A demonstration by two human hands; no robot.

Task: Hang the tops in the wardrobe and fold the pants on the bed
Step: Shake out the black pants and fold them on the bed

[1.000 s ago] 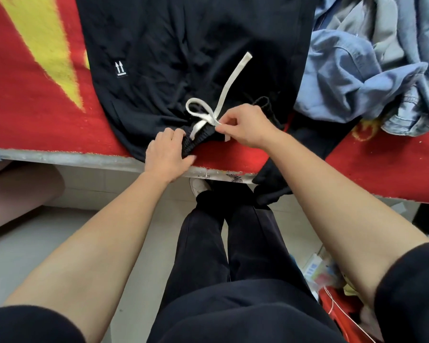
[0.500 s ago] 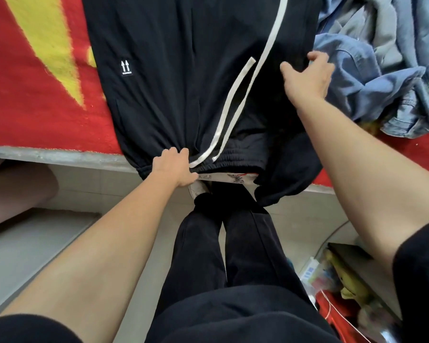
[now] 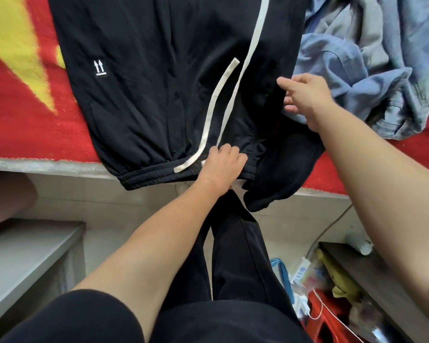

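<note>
Left hand (image 3: 222,164): fingers curled down onto the waistband (image 3: 146,174) of the black pants (image 3: 159,95) at the near bed edge; looks like a grip.
Right hand (image 3: 305,97): fingers straight and spread, holding nothing, at the pants' right edge, just beside the denim pile (image 3: 357,78).
Pants position: front up on the bed (image 3: 22,134), legs running away from the person, waistband overhanging the near edge.
Drawstring (image 3: 214,115): two white ends lie loose along the front.
Risk, slide: with the waistband past the edge, a pull toward the person could drag the pants off onto the floor.
Risk, snag: a fold made from the right side may catch denim cloth and carry it in, since the two touch or nearly touch there.
Risk, lump: if the loose ends are folded inside crooked, the fold will likely sit uneven.
Unclear: dark cloth (image 3: 282,179) hangs off the edge beside the waistband; cannot tell whether it belongs to the pants. If it does, the fold will twist.
</note>
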